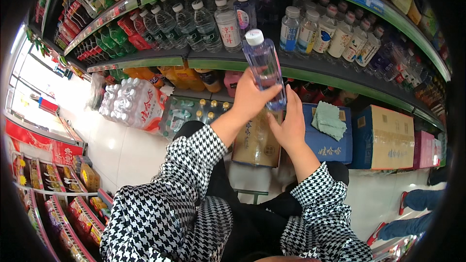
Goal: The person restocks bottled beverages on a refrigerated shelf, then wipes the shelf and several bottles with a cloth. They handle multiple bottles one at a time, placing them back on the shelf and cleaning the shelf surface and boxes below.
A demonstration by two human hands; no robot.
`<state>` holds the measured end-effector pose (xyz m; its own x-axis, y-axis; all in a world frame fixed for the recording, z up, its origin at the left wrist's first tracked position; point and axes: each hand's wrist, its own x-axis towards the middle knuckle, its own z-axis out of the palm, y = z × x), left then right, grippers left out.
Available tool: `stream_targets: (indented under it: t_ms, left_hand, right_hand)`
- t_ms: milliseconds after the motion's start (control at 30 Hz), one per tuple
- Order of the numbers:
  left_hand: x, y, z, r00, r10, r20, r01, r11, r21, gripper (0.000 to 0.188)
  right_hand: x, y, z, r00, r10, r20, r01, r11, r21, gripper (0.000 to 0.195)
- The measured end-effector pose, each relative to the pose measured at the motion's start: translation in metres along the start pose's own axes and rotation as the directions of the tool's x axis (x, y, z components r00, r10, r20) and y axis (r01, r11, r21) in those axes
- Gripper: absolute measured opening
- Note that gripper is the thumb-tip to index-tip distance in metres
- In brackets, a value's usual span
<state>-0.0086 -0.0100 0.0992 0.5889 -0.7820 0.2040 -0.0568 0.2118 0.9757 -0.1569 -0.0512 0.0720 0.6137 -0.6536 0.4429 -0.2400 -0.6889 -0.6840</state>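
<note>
A clear, purple-tinted plastic bottle (pixel 263 57) with a white screw cap is tilted in front of the drinks shelf, cap end towards it. My left hand (pixel 251 92) grips the bottle's lower half, thumb across its near side. My right hand (pixel 293 120) is cupped at the bottle's base, fingers along its right side and thumb below. Behind the cap stands a similar purple-tinted bottle (pixel 244 12) on the shelf, in line with a white-labelled water bottle (pixel 227 25). Right of a dark gap are several capped bottles, the nearest with a blue label (pixel 290 31).
Below the shelf sit a brown carton (pixel 256 145), a blue carton (pixel 324 149) with a green cloth (pixel 328 120) on top, and another large carton (pixel 393 136). Shrink-wrapped bottles (pixel 133 103) stand left. A person's legs (pixel 418 203) show at right, snack racks (pixel 62 203) at lower left.
</note>
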Motion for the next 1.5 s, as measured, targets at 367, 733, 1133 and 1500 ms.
stream_targets:
  t_ms: [367,733,1133,1500]
  left_hand:
    - [0.107,-0.009,-0.001,0.928,0.348,-0.134,-0.254,0.854,0.455,0.057]
    - [0.145,-0.037,0.012,0.917,0.359,-0.176,-0.163,0.737,0.656,0.074]
    - [0.155,-0.038,0.016,0.921,0.328,-0.211,-0.051,0.637,0.769,0.092]
    - [0.151,-0.036,0.003,0.934,0.31,-0.176,-0.039,0.579,0.814,0.088]
  right_hand:
    - [0.0,0.011,0.0,0.999,0.034,0.008,-0.035,0.991,0.132,0.068]
    - [0.0,0.006,-0.005,0.999,0.026,0.03,-0.031,0.981,0.193,0.059]
    - [-0.002,0.008,-0.003,0.997,0.041,0.07,-0.056,0.973,0.225,0.056]
    - [0.0,0.002,0.004,0.995,0.028,0.093,-0.049,0.973,0.227,0.057]
